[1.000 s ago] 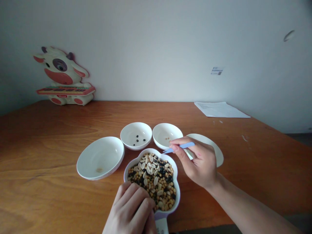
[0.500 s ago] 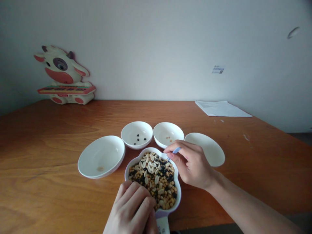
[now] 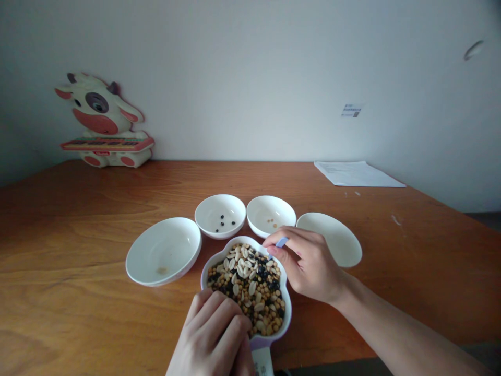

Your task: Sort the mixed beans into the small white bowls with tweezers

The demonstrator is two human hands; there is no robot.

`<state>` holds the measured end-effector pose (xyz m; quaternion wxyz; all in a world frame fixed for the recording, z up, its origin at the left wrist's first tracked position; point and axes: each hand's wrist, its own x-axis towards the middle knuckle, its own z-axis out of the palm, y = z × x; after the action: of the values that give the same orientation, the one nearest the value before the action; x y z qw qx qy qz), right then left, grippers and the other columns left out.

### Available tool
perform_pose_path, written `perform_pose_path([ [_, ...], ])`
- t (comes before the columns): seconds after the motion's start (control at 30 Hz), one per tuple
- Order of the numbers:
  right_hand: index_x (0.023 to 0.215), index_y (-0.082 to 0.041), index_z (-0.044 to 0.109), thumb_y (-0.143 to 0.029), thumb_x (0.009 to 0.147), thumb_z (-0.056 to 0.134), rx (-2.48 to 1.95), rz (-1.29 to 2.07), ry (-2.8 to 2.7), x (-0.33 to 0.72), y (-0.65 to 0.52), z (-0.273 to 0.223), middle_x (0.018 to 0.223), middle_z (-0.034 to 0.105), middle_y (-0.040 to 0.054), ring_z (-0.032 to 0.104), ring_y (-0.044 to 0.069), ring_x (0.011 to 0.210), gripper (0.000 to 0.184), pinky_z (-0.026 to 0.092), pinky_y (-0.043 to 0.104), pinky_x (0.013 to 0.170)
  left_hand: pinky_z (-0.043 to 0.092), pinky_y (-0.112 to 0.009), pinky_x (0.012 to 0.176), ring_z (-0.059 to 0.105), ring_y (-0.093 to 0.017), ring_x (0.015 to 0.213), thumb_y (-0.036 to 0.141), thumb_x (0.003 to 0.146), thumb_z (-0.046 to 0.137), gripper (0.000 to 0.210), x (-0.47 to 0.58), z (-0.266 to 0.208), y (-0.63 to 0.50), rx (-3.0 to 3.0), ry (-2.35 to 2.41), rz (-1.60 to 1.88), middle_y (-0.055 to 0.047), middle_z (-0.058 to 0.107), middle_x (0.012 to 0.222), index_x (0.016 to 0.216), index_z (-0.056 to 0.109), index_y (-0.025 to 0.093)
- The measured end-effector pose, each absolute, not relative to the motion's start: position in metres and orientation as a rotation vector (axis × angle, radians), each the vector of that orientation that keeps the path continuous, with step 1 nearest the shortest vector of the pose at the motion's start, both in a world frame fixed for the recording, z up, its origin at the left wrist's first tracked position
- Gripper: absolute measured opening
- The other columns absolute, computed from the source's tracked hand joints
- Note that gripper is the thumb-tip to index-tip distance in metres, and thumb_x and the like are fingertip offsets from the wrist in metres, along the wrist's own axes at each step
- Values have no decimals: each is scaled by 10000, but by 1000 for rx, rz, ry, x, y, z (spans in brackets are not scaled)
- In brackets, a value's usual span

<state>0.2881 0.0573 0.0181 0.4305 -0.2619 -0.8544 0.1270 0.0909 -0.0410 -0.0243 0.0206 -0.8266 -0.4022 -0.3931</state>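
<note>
A scalloped white-and-lilac dish [image 3: 288, 313] with a pale handle [image 3: 262, 360] holds mixed peanuts [image 3: 243, 268], black beans and small yellow beans. My left hand [image 3: 213, 331] is closed with curled fingers over its near left rim; the thumb is mostly hidden. Over the far right rim, my right hand [image 3: 309, 261] pinches a thin pale blue plastic tool [image 3: 282, 242], its lower end down at the dish's edge. Most of the tool is hidden by the fingers, so its kind is unclear.
Beyond the dish stand white bowls: a left bowl [image 3: 143, 253] with a small tan spot, a bowl [image 3: 207, 209] with several black beans, a bowl [image 3: 258, 209] with yellow beans, and a right bowl [image 3: 340, 240] partly behind my hand. Farther back are a cow toy [image 3: 104, 122] and papers [image 3: 356, 175].
Both hands keep nearly the same place and hold. The whole view shifts very slightly; nothing is visibly picked up or let go.
</note>
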Motion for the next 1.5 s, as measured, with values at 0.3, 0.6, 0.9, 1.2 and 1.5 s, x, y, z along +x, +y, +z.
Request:
perform_pose_path([
  [0.3,877,-158,655,-78,892,568,-726,101,-1889,294,56,28,771,700,37,656,143,699,120,495,248,642,405,-292,662,475,-126,659,-16,770,479,217,90,-26,-39,-2572,-1249,-1250,0,547,674,753,539,192],
  [0.6,895,-188,638,-153,930,571,-944,-95,-1849,298,68,23,816,728,43,687,171,717,84,509,273,656,415,-287,649,475,-123,646,-25,764,470,224,90,-24,-41,-2577,-1237,-1237,-1,543,659,746,532,190],
  [0.9,930,-155,664,-103,920,583,-545,338,-2077,284,53,22,838,727,61,690,166,779,97,562,282,714,411,-291,657,476,-126,660,-16,777,472,219,88,-24,-40,-2574,-1251,-1233,-5,545,672,748,541,190],
  [1.2,915,-166,664,-107,917,553,-541,421,-2053,282,50,18,805,731,60,692,171,748,126,571,305,694,414,-296,662,483,-132,667,-7,769,476,211,89,-25,-42,-2573,-1261,-1226,-7,556,683,751,536,194],
  [1.5,969,-164,686,-134,928,602,-446,567,-2183,275,46,17,868,758,65,716,160,802,98,607,284,724,413,-294,645,481,-130,650,-2,771,471,212,91,-28,-44,-2563,-1268,-1213,-6,541,667,747,549,195],
])
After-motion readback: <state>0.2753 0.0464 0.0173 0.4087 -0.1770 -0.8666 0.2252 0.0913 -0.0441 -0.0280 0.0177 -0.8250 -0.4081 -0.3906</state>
